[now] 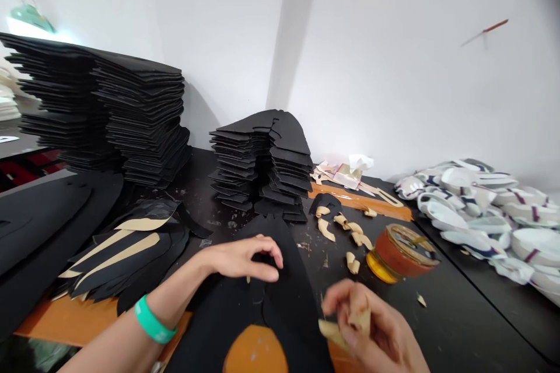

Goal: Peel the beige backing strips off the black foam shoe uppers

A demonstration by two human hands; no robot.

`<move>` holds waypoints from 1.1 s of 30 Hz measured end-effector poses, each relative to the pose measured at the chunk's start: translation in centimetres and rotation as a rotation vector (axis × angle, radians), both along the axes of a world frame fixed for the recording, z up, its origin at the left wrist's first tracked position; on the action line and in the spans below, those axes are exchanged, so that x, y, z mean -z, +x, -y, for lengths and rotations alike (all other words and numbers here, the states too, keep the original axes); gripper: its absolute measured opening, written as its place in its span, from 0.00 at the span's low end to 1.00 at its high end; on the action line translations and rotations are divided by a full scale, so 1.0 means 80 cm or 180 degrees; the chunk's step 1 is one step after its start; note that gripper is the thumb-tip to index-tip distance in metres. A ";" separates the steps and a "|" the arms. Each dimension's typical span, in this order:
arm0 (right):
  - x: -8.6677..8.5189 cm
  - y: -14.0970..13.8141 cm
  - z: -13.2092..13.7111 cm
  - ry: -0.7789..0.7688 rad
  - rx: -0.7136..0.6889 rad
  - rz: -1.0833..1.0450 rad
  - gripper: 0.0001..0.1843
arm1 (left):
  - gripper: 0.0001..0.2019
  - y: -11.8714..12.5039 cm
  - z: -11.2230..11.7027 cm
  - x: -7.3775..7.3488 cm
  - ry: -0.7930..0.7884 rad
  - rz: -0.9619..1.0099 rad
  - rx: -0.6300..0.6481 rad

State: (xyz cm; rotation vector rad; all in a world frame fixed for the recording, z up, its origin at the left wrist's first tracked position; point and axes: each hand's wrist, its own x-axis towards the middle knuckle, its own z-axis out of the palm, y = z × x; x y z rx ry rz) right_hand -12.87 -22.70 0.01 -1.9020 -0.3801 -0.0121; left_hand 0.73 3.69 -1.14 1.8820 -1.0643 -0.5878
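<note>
My left hand [245,259], with a green wristband [153,319] on the arm, rests on a black cut fabric piece [280,297] in front of me, its fingers curled and pinching the fabric's edge. My right hand [371,326] is lower right, blurred by motion, with its fingers closed on a tan strip of backing paper [335,329]. The black piece lies over an orange board [256,352].
Tall stacks of black cut pieces stand at back left [109,111] and centre [266,163]. Black pieces with tan strips [126,250] lie left. Curled tan paper scraps [345,227], a round orange tin [405,253] and a heap of white shoe parts [490,210] lie right.
</note>
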 end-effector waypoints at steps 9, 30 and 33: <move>0.025 0.066 -0.035 -0.0448 0.0599 -0.0231 0.16 | 0.25 0.004 -0.022 -0.014 0.0064 -0.0193 0.0329; 0.045 0.074 -0.115 -0.1755 0.0052 0.1979 0.13 | 0.31 0.027 -0.016 0.020 -0.0822 -0.2104 -0.0885; 0.053 0.048 -0.105 -0.1859 -0.0027 0.2567 0.13 | 0.26 0.028 -0.015 0.021 -0.0669 -0.1902 -0.0842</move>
